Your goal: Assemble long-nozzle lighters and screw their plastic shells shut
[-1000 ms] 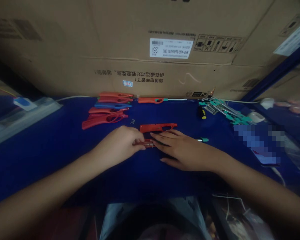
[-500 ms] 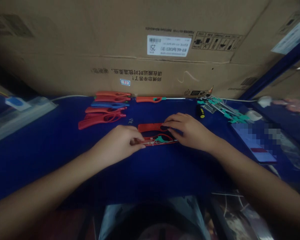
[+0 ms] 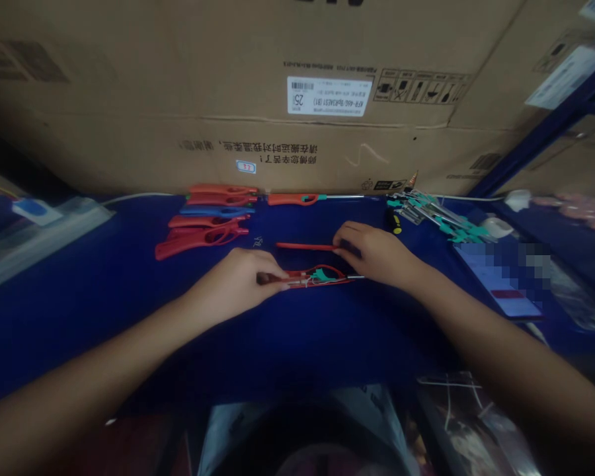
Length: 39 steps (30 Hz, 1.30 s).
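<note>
Pinching red cover point(image 3: 305, 246) by its right end: right hand point(image 3: 371, 254). Left hand point(image 3: 245, 281) grips open casing's point(image 3: 322, 284) left end. Both pieces run left-right, cover just beyond.

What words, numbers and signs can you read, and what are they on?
"KFR-46G/BpR3AES1 (B1)", upside down, white label on the cardboard box.
"25", same label.
"师傅您辛苦了!", upside down on the box.
"请在搬运时对我温柔些,谢谢您!", upside down, just above that.
Handling symbols, on the box.
Too small or blurred: the blue-edged sticker, the far-right label, the phone screen.
</note>
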Each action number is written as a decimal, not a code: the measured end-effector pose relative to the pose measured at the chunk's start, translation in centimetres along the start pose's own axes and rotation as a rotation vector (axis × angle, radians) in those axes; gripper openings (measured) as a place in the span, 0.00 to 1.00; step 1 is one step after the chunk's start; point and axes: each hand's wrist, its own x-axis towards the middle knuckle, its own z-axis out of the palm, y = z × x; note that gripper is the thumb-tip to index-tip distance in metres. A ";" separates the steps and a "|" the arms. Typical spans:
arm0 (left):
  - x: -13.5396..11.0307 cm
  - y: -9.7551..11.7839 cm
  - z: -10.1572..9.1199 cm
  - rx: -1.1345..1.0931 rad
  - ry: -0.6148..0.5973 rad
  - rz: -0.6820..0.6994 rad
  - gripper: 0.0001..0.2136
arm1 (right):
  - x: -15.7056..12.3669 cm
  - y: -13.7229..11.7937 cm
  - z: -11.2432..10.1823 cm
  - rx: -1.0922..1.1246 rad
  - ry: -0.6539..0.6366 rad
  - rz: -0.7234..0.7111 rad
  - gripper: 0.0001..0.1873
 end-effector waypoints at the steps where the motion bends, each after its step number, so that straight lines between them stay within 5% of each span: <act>1: 0.0 0.0 0.0 -0.001 0.001 -0.004 0.06 | 0.0 0.0 0.0 0.018 0.018 0.019 0.04; 8: -0.1 -0.3 -0.2 -0.018 0.018 0.018 0.08 | 0.4 -0.1 -0.3 0.282 0.148 0.240 0.06; 17: 0.2 -0.5 0.0 -0.071 0.017 -0.031 0.08 | 0.3 -0.3 -0.8 0.242 0.228 0.223 0.07; 20: 0.1 0.1 -0.4 0.042 0.176 0.009 0.15 | 0.3 -0.3 -0.8 0.278 0.223 0.249 0.08; 24: 0.1 0.7 -1.0 0.285 0.384 0.181 0.21 | 0.2 -0.5 -1.1 0.487 0.140 0.307 0.08; 31: 0.1 0.1 -0.9 0.302 0.261 0.311 0.16 | 0.1 -1.1 -1.4 0.766 -0.091 0.305 0.11; 39: 0.2 0.4 -0.5 0.108 0.202 0.212 0.13 | -0.4 -0.8 -2.8 0.571 -0.284 0.123 0.21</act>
